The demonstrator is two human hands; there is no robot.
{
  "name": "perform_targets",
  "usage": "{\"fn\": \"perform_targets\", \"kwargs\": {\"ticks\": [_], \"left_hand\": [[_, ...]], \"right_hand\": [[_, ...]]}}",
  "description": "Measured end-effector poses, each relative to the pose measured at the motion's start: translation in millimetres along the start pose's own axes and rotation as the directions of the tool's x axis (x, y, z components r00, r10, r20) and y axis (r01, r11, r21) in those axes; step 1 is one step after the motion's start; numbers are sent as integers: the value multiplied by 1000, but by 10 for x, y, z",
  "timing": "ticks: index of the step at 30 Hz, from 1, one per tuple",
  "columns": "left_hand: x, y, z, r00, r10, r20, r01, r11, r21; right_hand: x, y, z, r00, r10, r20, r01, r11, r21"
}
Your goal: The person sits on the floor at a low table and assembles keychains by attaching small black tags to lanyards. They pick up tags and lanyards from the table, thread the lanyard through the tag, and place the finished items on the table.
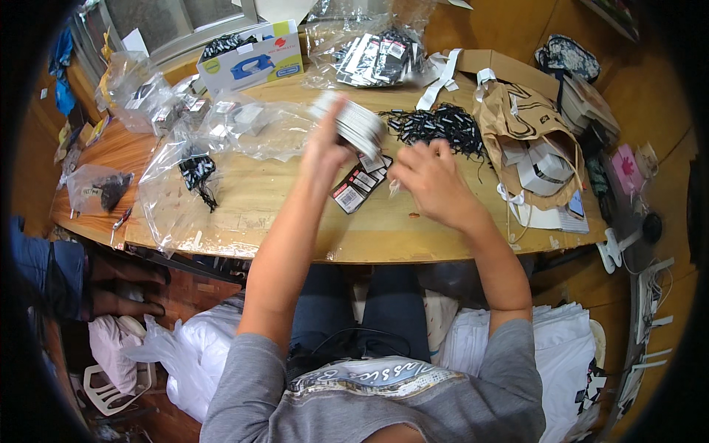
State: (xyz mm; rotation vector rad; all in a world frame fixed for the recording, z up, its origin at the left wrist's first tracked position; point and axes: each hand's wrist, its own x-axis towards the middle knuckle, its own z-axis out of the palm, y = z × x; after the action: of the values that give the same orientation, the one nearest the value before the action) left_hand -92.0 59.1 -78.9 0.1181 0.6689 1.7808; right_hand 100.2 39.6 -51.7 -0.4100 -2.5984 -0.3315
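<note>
In the head view, the left hand (325,145), fingers part-open, is clasping a thick, blurred stack of white-edged cards (360,122) at ten o'clock from the right hand (430,177), whose curled fingers' hold I cannot tell. Black-and-red cards with white barcode labels (348,197) are lying at the left hand's five o'clock.

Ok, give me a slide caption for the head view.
Left hand holds a card stack over the table; right hand is beside loose cards, near black cords.

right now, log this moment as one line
left hand: holding card stack | right hand: near black barcode tags, grip unclear | beyond right hand: black string pile
</note>
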Motion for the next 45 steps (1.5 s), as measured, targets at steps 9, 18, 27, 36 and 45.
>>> {"fn": "perform_targets", "kwargs": {"ticks": [9,18,27,36,45], "left_hand": [[-291,865,-201,940,-35,339,-334,102,937],[-220,686,-572,895,-344,286,-439,-794,421],[-333,765,-554,660,-652,373,-740,-651,171],[-315,1029,-450,737,-582,344,-673,-683,286],[-325,1046,-597,673,-540,506,-668,-737,102]], "right_hand": [[-683,763,246,904,412,114,-394,906,-154],[-33,56,573,977,199,76,-212,938,275],[84,60,967,948,37,316,-132,950,283],[-84,198,836,987,159,39,-164,944,287],[-68,197,690,975,191,-110,-163,960,226]]}}
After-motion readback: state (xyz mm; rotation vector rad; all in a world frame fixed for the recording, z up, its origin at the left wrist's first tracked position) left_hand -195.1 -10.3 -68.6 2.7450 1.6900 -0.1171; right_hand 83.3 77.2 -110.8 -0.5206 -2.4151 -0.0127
